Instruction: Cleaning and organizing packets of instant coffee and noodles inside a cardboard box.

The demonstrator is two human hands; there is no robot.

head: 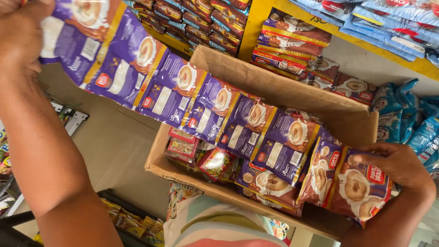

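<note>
Left hand [20, 32] atop sachet strip [215, 110]

Yellow shelf [256, 20] running along top, carrying stacked brown-and-purple sachet packs [292, 39] lying flat, dark packets [201, 20] sitting left of them, blue packs [388, 23] lying on upper level. Cardboard box [283, 89] sitting below, holding red sachets [183, 146] and brown sachets [270, 185]. Pale floor [114, 146] showing beneath box.
</note>
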